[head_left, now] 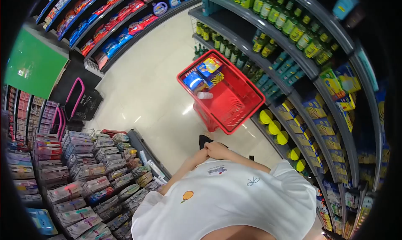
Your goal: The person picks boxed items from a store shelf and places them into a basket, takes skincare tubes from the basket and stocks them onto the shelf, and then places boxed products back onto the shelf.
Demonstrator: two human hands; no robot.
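Observation:
My left hand (pixel 200 156) and my right hand (pixel 216 150) are together in front of my white shirt. Their fingers are closed against each other, and whatever they may hold is hidden. Just beyond them stands a red shopping basket (pixel 250 114), apart from the hands as far as I can see. Inside its far left end lie blue-and-yellow boxes (pixel 209 66), a blue-and-white package (pixel 193 80) and a white cylindrical container (pixel 204 95). A dark shape (pixel 205 140), perhaps a shoe, shows behind my hands.
Shelves on the right carry green bottles (pixel 276 14), yellow-lidded containers (pixel 274 127) and blue-and-yellow boxes (pixel 324 127). Hanging packets (pixel 88 164) fill a rack at left. A black basket (pixel 86 104) with a pink handle stands beyond it. Pale floor (pixel 163 64) runs between the shelves.

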